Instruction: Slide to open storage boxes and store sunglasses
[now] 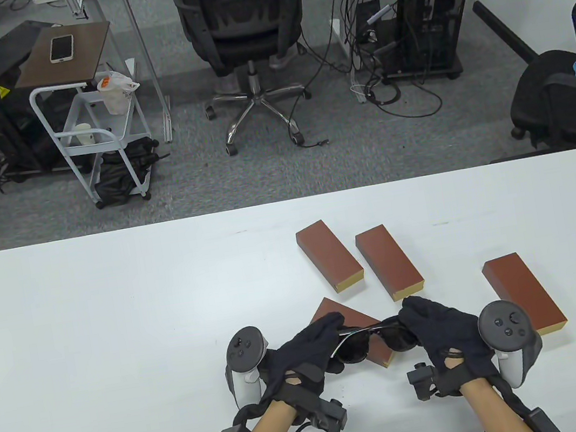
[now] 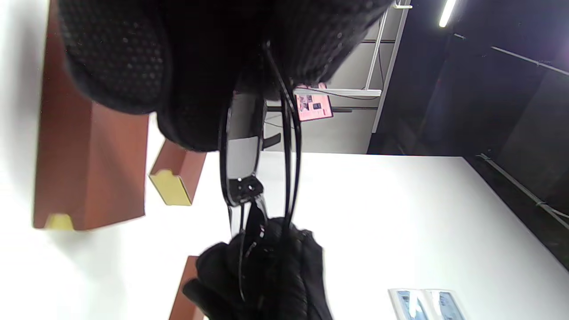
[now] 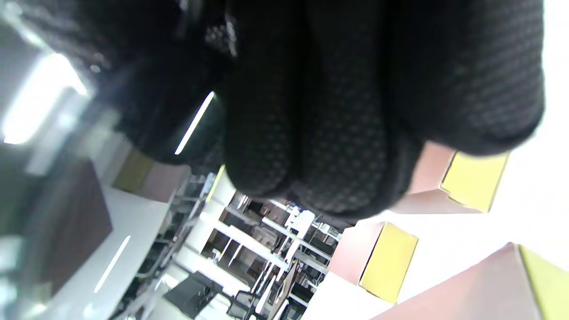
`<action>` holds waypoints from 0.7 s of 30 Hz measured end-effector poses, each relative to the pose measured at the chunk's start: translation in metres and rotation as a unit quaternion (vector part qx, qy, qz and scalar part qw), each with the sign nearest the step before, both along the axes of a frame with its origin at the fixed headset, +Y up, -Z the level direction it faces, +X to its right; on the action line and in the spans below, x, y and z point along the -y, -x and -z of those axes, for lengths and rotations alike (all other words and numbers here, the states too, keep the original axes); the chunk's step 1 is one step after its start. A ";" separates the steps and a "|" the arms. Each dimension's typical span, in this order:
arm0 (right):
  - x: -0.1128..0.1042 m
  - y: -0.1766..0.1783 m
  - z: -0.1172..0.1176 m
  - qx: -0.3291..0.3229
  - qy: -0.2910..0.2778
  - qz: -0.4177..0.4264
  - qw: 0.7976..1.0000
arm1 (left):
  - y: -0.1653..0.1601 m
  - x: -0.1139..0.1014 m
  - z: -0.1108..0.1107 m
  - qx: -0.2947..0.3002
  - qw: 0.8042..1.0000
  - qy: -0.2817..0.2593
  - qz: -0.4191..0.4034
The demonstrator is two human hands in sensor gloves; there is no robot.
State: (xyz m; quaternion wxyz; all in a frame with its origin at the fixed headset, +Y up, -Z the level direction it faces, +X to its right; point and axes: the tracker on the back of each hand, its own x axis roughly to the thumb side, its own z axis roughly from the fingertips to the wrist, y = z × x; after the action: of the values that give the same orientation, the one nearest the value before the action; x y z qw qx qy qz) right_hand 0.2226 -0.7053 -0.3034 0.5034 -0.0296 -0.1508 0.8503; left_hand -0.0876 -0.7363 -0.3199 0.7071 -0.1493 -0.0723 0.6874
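- Behind your white table sits an office floor with a black swivel chair, a white cart and tangled cables; none of it bears on the job.
- On the table lie four reddish-brown storage boxes, all apparently closed, each showing a yellow end: a far-left box, a middle box, a right box, and a near box partly hidden under your hands.
- You hold the sunglasses in the air just above the near box, lenses dark, frame stretched between your hands.
- Your left hand pinches the left end of the frame with curled fingers; your right hand grips the right end the same way. The left wrist view shows a thin temple arm running between the two gloves, so both hands are clamped on the one pair.
- Judging by this, you are at the stage of readying the glasses, likely folding the temples, with no box slid open yet.
- The next move calls for freeing one hand: let one hand keep the folded glasses or set them down beside the boxes.
- Then you steady a box's sleeve and push the yellow end so the inner tray slides out.
- Whether the temples are fully folded I cannot tell from these views.
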 end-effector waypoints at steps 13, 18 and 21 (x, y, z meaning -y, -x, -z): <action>-0.027 0.067 -0.024 -0.126 -0.197 -0.398 0.887 | -0.001 0.010 0.001 0.024 1.000 -0.003 0.009; -0.026 0.078 -0.027 -0.130 -0.193 -0.442 0.867 | 0.001 0.012 0.003 0.050 0.998 -0.027 0.024; -0.023 0.082 -0.025 -0.150 -0.165 -0.452 0.864 | 0.003 0.011 0.004 0.061 0.995 -0.042 0.063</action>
State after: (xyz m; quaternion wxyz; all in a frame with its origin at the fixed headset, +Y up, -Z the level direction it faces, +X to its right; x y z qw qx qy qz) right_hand 0.1403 -0.6828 -0.2782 0.0779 0.2532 -0.2085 0.9415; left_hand -0.0911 -0.7470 -0.3240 0.7487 -0.1650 -0.1346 0.6278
